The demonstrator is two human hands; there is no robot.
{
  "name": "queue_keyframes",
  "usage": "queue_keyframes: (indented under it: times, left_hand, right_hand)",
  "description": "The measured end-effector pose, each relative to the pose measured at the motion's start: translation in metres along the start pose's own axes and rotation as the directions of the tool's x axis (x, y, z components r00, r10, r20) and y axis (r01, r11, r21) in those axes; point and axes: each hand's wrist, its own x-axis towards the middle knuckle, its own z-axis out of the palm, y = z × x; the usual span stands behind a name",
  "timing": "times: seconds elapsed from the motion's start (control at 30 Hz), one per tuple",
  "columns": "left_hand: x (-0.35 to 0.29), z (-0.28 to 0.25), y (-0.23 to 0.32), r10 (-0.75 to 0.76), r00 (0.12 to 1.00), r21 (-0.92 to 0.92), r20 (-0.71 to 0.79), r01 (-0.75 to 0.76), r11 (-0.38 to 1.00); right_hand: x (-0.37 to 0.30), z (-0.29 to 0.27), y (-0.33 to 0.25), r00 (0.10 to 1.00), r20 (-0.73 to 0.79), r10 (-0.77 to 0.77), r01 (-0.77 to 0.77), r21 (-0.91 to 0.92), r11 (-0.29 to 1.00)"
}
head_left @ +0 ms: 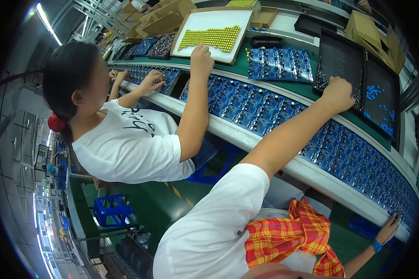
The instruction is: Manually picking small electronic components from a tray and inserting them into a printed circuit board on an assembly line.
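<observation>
My left hand (338,94) reaches across the line into a black tray (341,51) with small dark cylindrical parts (322,80) in it. Its fingers are curled down among these parts; what they pinch, if anything, is hidden. At the lower right, my right hand (388,229), a blue band (376,245) on its wrist, is beside the near rail of the line. Its fingertips are drawn together at the edge of the blue circuit boards (358,156), perhaps around something small and dark. The boards lie in a long row between my two hands, with many components standing on them.
Another black tray (381,83) holds loose blue parts (373,92). More circuit boards (280,64) lie beyond the line. To my left, a co-worker (130,139) reaches toward a white board of yellow parts (209,38). A pale rail (237,130) borders the line.
</observation>
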Motion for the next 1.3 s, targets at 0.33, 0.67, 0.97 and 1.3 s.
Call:
queue_keyframes:
  times: [0.33,0.67,0.97,1.3]
  left_hand:
    - [-0.004,0.000,0.000,-0.021,1.000,-0.002,0.002,0.021,1.000]
    - [-0.001,0.009,0.005,-0.010,0.999,-0.013,-0.034,0.010,1.000]
    - [0.002,0.018,0.015,-0.001,0.999,-0.014,-0.042,0.000,1.000]
    - [0.004,0.020,0.025,-0.009,1.000,-0.013,-0.015,0.008,1.000]
  right_hand:
    - [-0.001,-0.004,-0.013,0.999,0.035,-0.028,0.030,-0.064,0.997]
    - [0.006,-0.003,0.009,0.992,0.026,-0.124,0.125,-0.054,0.991]
    - [0.008,0.002,0.028,0.991,0.073,-0.113,0.117,-0.050,0.992]
    - [0.010,-0.002,0.019,0.991,0.116,-0.068,0.069,0.001,0.998]
